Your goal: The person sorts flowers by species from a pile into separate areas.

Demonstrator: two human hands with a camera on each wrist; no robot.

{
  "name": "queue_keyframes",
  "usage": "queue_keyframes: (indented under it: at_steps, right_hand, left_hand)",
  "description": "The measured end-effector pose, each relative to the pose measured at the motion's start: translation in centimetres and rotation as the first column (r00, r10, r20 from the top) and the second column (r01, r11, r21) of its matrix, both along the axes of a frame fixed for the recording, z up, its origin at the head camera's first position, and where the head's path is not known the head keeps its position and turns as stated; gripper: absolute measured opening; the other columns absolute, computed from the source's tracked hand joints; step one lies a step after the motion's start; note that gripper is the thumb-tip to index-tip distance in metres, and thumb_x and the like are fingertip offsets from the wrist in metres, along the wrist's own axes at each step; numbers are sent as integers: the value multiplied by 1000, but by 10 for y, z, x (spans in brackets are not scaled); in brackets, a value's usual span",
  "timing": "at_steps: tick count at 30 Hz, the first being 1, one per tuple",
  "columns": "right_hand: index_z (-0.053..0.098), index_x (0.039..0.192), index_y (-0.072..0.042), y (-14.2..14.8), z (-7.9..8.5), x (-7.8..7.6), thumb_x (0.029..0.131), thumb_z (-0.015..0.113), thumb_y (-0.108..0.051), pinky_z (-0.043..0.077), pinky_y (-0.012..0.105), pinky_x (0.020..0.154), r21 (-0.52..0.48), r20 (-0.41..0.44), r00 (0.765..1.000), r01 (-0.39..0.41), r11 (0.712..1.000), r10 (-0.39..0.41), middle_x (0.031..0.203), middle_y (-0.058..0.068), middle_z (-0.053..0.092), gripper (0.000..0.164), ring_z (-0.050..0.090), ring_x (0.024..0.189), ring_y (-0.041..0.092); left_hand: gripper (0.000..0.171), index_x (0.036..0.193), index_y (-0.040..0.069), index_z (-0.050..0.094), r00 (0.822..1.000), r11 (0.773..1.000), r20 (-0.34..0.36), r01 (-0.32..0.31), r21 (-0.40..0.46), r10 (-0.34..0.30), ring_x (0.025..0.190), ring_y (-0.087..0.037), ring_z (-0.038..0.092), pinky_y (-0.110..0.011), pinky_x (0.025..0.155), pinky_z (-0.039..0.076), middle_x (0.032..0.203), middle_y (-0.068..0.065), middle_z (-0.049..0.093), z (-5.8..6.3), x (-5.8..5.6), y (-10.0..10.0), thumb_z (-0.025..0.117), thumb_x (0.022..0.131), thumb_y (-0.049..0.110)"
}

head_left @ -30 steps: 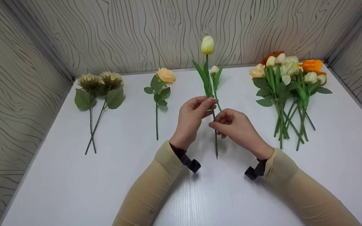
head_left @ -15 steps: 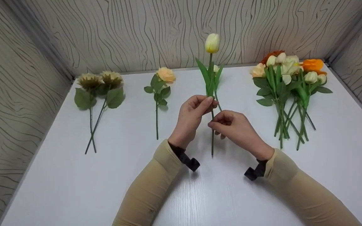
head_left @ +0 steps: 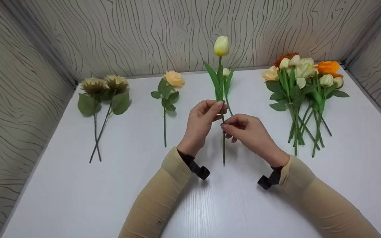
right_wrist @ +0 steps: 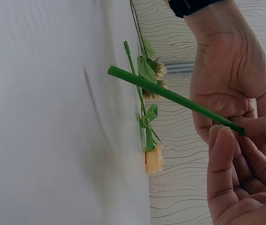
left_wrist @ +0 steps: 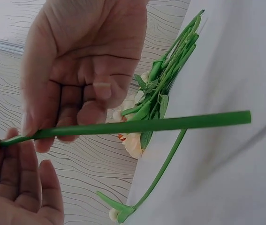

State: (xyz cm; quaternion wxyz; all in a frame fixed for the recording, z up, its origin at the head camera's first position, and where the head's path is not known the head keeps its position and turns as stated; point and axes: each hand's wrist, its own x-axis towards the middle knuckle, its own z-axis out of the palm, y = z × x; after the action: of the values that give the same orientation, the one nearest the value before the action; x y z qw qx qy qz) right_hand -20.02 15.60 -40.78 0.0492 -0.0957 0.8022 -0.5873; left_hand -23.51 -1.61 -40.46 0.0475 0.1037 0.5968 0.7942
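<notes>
An artificial tulip [head_left: 221,45], pale yellow-white with a yellow base, stands nearly upright above the white table in the head view. My left hand [head_left: 199,124] pinches its stem just below the leaves, between thumb and fingers. Lower on the same stem, the thumb and fingertips of my right hand [head_left: 251,137] pinch it. The cut end of the green stem [left_wrist: 170,123] sticks out bare past both hands in the left wrist view. Behind it lies another tulip [head_left: 226,72] with a small white bud, its lower stem hidden by my right hand.
Left of my hands lies a peach rose [head_left: 174,79]. Two crossed beige flowers [head_left: 94,86] lie farther left. At the right back is a pile of mixed flowers [head_left: 304,74], orange, white and peach. A patterned wall [head_left: 144,36] rises behind the white table [head_left: 78,198].
The held tulip has swung from a slight tilt to nearly upright, its stem end shifting left. My right hand has slid slightly up the stem; the left hand has barely moved.
</notes>
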Motion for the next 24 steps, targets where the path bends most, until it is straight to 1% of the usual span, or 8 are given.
queue_keyframes:
  at_steps: [3,7,11,14,18,20,22,24]
  right_hand:
    - [73,107,-2,0,0,-1,97,75,-27,59,34,73,-50,15,1000,15,999,-14,99,20,72,27,69,90,35]
    - [71,108,-1,2,-1,-4,96,75,-25,59,34,73,-77,14,1000,26,997,-25,101,23,71,27,69,87,29]
    - [71,108,-1,4,-2,-9,97,74,-23,60,32,71,-47,-8,999,36,998,-36,99,23,71,25,69,84,25]
    - [71,109,-2,6,-1,-15,97,74,-25,60,32,70,2,-3,999,47,999,-47,100,22,72,25,69,83,24]
    - [72,109,-5,9,0,-25,97,72,-25,60,35,69,83,18,998,57,995,-59,98,17,73,23,69,80,23]
    - [72,108,-5,10,0,-33,98,72,-24,60,36,69,114,27,998,55,992,-58,96,14,72,22,69,79,23]
    - [71,108,-2,10,0,-41,98,71,-22,60,35,72,126,41,998,46,991,-51,98,16,72,22,68,80,22]
    - [71,109,-1,11,-2,-52,99,70,-22,60,32,71,146,69,997,35,989,-46,99,16,72,23,68,81,22]
  left_hand:
    - [19,109,6,71,1000,1000,11,-13,-7,13,103,-25,67,-37,94,55,105,-10,75,1,0,0,67,102,23]
    - [21,112,10,75,999,999,28,-32,-36,33,103,-23,67,-36,93,56,106,-7,76,2,1,-1,69,101,26]
    - [24,119,13,76,998,997,46,-45,-66,48,105,-21,68,-36,93,56,109,-2,76,2,1,-2,69,101,27]
    - [27,126,14,73,998,995,56,-34,-90,40,107,-20,67,-35,94,55,114,2,75,2,0,-2,67,102,26]
    - [39,141,10,62,997,992,74,-3,-125,12,114,-18,63,-34,97,54,128,-1,69,2,-1,-1,62,104,21]
    - [48,150,8,52,996,987,85,11,-160,3,120,-18,60,-34,99,52,141,-5,62,1,-1,-1,61,104,22]
    - [57,155,9,44,996,979,91,11,-203,8,127,-18,56,-36,102,51,151,-6,52,1,-1,-1,62,103,23]
    - [60,157,11,40,998,965,62,-4,-263,21,132,-19,52,-37,103,49,156,-6,45,0,0,0,62,103,24]
